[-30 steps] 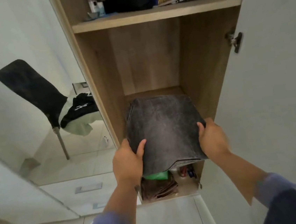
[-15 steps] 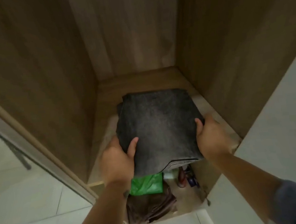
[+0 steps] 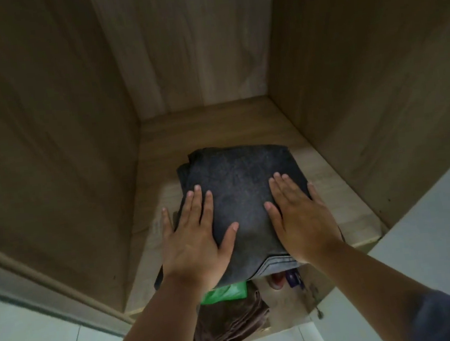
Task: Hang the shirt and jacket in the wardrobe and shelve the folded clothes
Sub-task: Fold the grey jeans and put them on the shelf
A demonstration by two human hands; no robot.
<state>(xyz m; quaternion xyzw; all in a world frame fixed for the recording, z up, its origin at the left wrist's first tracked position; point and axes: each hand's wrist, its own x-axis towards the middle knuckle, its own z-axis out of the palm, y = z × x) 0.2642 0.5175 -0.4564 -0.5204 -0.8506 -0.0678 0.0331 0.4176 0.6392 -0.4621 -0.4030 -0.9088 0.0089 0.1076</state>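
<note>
Folded dark garment (image 3: 244, 196) lies on the wardrobe shelf (image 3: 213, 124); our left hand (image 3: 194, 237) and right hand (image 3: 300, 215) press it flat, fingers straight, gripping nothing. We judge shelving nearly done; hanging unseen.

Both the left hand (image 3: 194, 237) and the right hand (image 3: 301, 218) lie flat, fingers straight, on folded dark grey trousers (image 3: 240, 185) resting on a wooden shelf (image 3: 200, 128), with a green bag (image 3: 225, 292) below

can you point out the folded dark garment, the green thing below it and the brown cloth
folded dark garment (image 3: 240, 180): head view, bare top face.
green thing (image 3: 225, 293): head view, its visible front.
brown cloth (image 3: 231, 325): head view, middle of its folds.
</note>
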